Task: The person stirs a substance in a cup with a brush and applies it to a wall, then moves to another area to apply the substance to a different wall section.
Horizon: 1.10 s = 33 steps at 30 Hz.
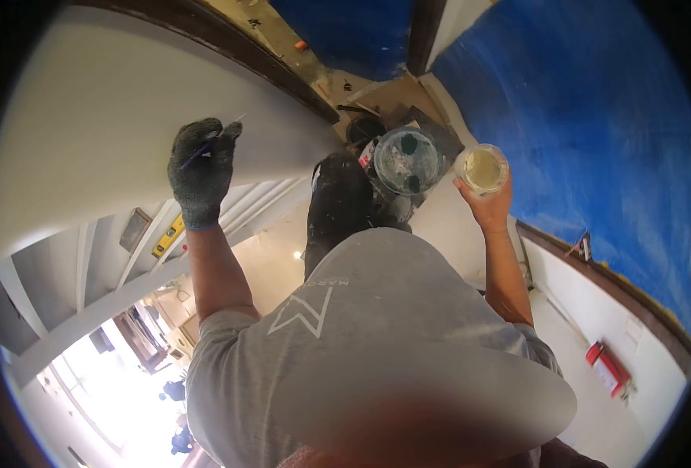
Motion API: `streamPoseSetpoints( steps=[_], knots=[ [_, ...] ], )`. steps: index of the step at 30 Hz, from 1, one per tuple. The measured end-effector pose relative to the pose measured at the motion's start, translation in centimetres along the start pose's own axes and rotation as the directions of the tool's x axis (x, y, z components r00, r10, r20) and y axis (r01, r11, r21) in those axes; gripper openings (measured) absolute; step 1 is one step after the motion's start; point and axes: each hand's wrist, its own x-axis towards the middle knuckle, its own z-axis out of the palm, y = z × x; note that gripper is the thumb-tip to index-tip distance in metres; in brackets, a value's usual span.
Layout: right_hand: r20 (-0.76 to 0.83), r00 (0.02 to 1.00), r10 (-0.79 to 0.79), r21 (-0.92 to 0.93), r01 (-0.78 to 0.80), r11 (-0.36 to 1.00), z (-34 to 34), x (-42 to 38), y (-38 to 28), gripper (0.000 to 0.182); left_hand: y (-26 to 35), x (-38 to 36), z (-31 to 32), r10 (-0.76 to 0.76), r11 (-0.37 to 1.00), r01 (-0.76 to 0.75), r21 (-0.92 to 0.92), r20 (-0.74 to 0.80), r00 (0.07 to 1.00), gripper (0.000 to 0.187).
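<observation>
My left hand point(203, 168), in a dark grey-green work glove, is raised in front of the pale wall. Its fingers are closed round a thin stick-like tool point(197, 154); a purplish length crosses the glove and a pale tip shows past the fingertips. What kind of tool it is cannot be made out. My bare right hand point(492, 204) grips a clear plastic cup point(484, 168) with cream-coloured paste inside, close to the blue wall. Between the hands, lower down, stands a round clear-rimmed bucket point(382, 173) with dark green patches in it.
A pale wall point(150, 86) with dark trim lies left, a blue wall point(579, 117) right. Below on the left are white rails with a yellow spirit level point(168, 236). A red fire extinguisher point(608, 368) hangs lower right. Debris litters the floor ahead.
</observation>
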Motion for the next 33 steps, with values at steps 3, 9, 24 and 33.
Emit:
streamPoseSetpoints(
  steps=[3,9,24,33],
  knots=[
    [0.033,0.999,0.027,0.049,-0.029,0.998,0.3,3.0,-1.5,0.085,1.0,0.6,0.3,-0.106,0.985,0.096,0.142,0.061,0.993,0.023],
    [0.119,0.989,-0.085,0.067,0.077,0.995,2.9,7.8,-1.0,0.086,0.7,3.0,3.2,-0.213,0.975,0.22,-0.024,0.171,0.962,0.025],
    [0.402,0.814,-0.42,0.207,0.366,0.907,5.9,27.3,-11.4,0.092,-1.2,7.6,5.4,-0.58,0.814,0.436,0.383,0.507,0.638,0.037],
    [0.413,0.819,-0.398,0.208,0.341,0.917,5.6,29.2,-17.6,0.096,-0.4,9.7,5.7,-0.747,0.533,0.816,0.224,0.578,0.33,0.037]
  ],
)
